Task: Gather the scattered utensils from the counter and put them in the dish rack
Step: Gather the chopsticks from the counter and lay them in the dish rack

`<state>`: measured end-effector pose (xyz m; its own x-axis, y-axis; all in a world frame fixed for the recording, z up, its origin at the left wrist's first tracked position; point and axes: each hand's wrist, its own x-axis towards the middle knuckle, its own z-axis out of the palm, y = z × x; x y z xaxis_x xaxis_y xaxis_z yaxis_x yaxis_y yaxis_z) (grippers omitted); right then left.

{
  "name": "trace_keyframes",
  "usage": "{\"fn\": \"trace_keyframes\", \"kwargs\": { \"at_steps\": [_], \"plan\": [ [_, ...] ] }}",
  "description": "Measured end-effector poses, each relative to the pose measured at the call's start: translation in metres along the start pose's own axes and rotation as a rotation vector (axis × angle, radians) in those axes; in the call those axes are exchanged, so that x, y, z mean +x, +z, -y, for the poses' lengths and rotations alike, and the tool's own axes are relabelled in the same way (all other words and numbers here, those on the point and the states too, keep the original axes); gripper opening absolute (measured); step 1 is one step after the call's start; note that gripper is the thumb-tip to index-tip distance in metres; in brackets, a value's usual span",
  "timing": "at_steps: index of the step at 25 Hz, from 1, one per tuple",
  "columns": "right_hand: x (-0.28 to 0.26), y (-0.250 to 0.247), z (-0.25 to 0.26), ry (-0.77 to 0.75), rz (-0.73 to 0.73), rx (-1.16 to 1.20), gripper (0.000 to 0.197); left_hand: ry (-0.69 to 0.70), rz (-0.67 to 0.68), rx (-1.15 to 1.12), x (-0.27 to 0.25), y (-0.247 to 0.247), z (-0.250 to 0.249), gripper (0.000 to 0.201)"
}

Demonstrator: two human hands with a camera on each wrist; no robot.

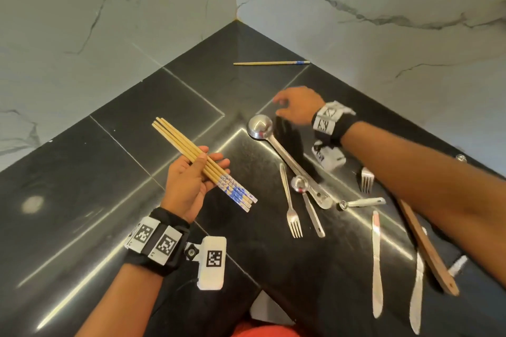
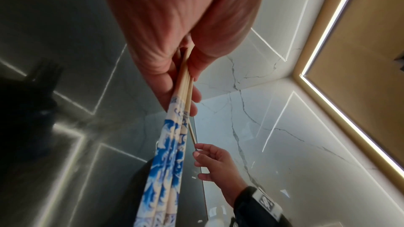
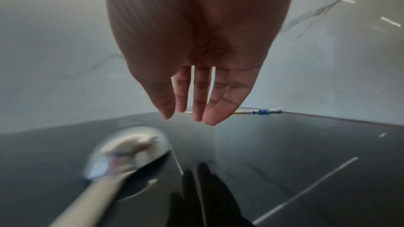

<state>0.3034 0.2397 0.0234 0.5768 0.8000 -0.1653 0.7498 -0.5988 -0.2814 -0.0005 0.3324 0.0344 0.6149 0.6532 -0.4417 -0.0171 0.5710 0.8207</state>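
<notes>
My left hand (image 1: 191, 180) grips a bundle of several wooden chopsticks (image 1: 197, 159) with blue-patterned ends; in the left wrist view the thumb clamps the chopsticks (image 2: 172, 144) against the fingers. My right hand (image 1: 295, 107) hovers empty above the counter, fingers straight (image 3: 196, 101), just past the bowl of a steel ladle (image 1: 260, 126). A single chopstick (image 1: 271, 62) lies alone near the back corner, beyond that hand; the right wrist view shows the same chopstick (image 3: 258, 111). No dish rack is in view.
On the black counter (image 1: 109, 172) at the right lie a fork (image 1: 291, 208), a small spoon (image 1: 304, 194), two table knives (image 1: 377, 262), another fork (image 1: 367, 180), a wooden spatula (image 1: 427, 249) and a small scoop (image 1: 361, 203). Marble walls (image 1: 383, 22) close the corner.
</notes>
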Motion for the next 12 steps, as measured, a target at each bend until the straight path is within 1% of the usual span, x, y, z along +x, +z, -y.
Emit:
{"fn": "trace_keyframes", "kwargs": {
  "at_steps": [2, 3, 6, 8, 11, 12],
  "plan": [
    [0.058, -0.011, -0.021, 0.008, 0.033, -0.083, 0.056, 0.017, -0.027, -0.016, 0.015, 0.002, -0.008, 0.019],
    [0.083, -0.015, -0.029, 0.020, 0.027, -0.111, 0.060, 0.021, -0.039, -0.017, 0.022, 0.002, -0.011, 0.018],
    [0.139, -0.021, -0.045, 0.060, 0.005, -0.131, 0.064, 0.026, -0.061, -0.010, 0.043, 0.001, -0.021, 0.018],
    [0.153, -0.019, -0.051, 0.081, 0.011, -0.172, 0.056, 0.028, -0.063, 0.000, 0.053, 0.003, -0.025, 0.019],
    [0.156, -0.012, -0.058, 0.101, -0.026, -0.187, 0.025, 0.017, -0.063, 0.013, 0.065, 0.008, -0.026, 0.021],
    [0.150, -0.012, -0.056, 0.118, -0.040, -0.170, 0.018, 0.013, -0.057, 0.018, 0.067, 0.010, -0.027, 0.022]
  ]
}}
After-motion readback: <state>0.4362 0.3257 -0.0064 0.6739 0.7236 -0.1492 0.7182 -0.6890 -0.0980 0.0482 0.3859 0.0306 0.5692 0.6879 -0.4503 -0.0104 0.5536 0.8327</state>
